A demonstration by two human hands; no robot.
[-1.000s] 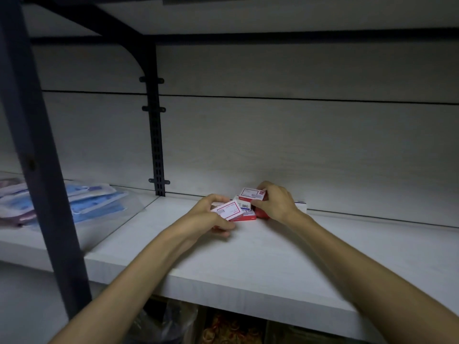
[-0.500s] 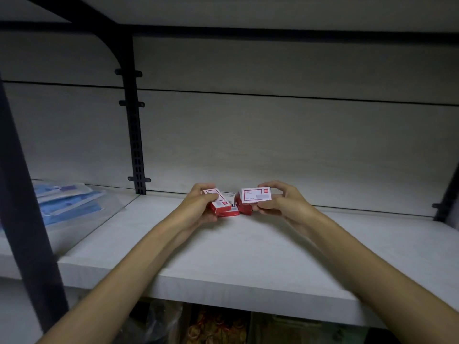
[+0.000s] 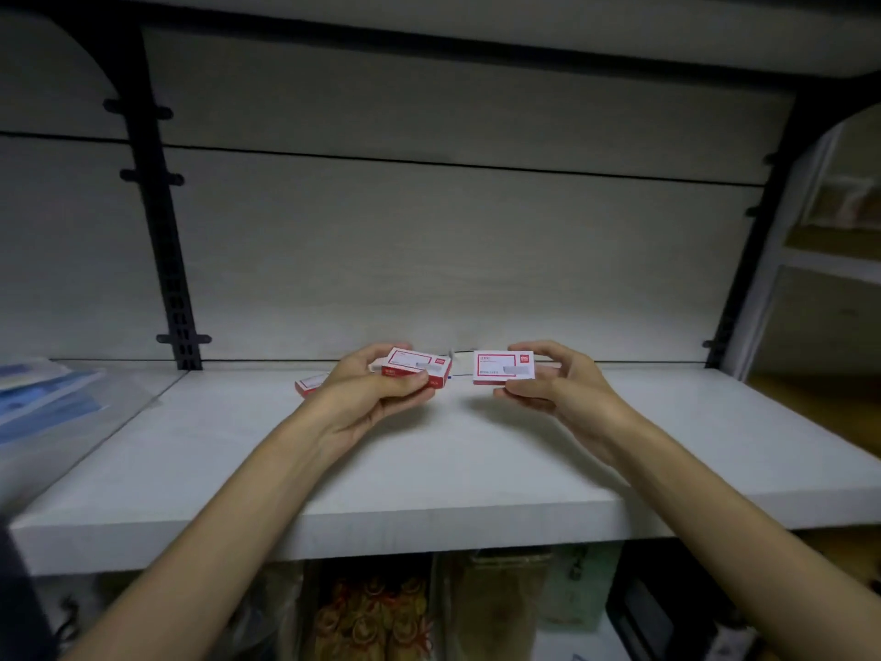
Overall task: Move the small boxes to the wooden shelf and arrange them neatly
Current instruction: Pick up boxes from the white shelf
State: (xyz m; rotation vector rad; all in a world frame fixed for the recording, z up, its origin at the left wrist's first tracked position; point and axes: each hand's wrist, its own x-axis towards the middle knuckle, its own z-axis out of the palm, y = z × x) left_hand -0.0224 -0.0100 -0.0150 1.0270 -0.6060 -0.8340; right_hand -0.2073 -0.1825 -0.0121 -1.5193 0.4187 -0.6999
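Above the pale wooden shelf (image 3: 476, 460), my left hand (image 3: 376, 398) grips small red-and-white boxes (image 3: 419, 367), seemingly two stacked, between thumb and fingers. To their right, my right hand (image 3: 553, 384) pinches a single red-and-white box (image 3: 503, 367) by its top and bottom edges, label facing me. A third small box (image 3: 310, 384) lies on the shelf behind my left wrist, partly hidden. Something small and white (image 3: 453, 362) shows between the held boxes near the back wall; I cannot tell what it is.
Black slotted uprights stand at the back left (image 3: 167, 260) and back right (image 3: 743, 279). Blue plastic-wrapped packs (image 3: 43, 403) lie on the adjoining shelf to the left. Bagged goods (image 3: 381, 608) fill the space below the shelf. Another board runs overhead.
My hands have drawn apart, the right one carrying its box to the right. A box now lies on the shelf behind my left wrist. The view has swung rightward and nearer.
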